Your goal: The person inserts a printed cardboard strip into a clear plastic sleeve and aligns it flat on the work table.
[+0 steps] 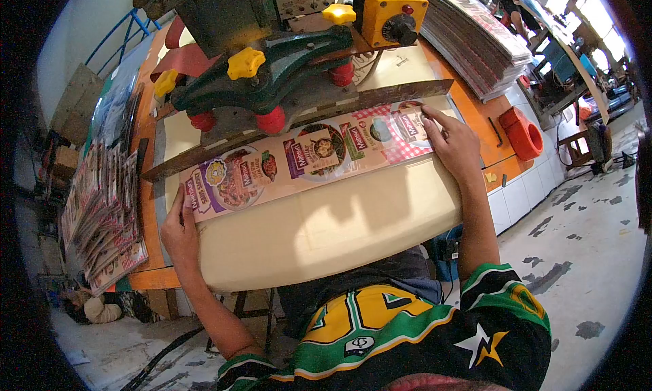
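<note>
A long printed sheet [275,177] with food pictures and "Mamsuri"-like lettering lies across the cream-coloured work surface [326,235]. Its far long edge is up against a metal bar [224,153]. My left hand [180,233] grips the sheet's left end, thumb along the edge. At the right end, my right hand [454,145] has its thumb and fingers closed on the corner. Just above the sheet stands a dark green press head [285,65] with yellow star knobs [246,63] and red feet [271,120].
Stacks of printed sheets stand at the left [109,214] and at the back right [475,45]. A yellow control box [390,17] with a black dial is beside the press. On the orange table's right corner sit a red ring-shaped part [521,134] and a hex key [495,132].
</note>
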`<state>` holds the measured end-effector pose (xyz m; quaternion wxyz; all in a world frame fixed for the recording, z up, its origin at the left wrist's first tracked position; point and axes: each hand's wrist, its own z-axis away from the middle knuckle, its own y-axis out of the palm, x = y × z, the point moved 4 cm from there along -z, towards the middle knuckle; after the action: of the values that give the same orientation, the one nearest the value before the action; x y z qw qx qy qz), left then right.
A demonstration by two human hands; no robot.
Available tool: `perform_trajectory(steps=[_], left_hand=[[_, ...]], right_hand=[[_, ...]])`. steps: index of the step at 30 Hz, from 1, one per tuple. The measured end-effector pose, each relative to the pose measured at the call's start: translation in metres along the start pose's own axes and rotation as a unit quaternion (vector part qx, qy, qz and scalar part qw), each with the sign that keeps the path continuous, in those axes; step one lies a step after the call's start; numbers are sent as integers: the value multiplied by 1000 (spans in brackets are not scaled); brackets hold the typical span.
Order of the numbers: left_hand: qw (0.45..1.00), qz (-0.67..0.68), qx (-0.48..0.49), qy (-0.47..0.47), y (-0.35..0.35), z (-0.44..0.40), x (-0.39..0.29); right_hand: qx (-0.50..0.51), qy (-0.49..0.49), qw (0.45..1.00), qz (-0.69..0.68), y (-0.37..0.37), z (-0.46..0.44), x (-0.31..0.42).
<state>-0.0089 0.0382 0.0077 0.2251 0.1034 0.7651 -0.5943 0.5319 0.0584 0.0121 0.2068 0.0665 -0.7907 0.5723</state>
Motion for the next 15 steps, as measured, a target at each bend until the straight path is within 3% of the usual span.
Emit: perform_trajectory(steps=[15], left_hand=[[1000, -3, 7, 5, 1, 0, 0]], right_hand=[[-17, -15, 1000, -1, 0, 1, -1]])
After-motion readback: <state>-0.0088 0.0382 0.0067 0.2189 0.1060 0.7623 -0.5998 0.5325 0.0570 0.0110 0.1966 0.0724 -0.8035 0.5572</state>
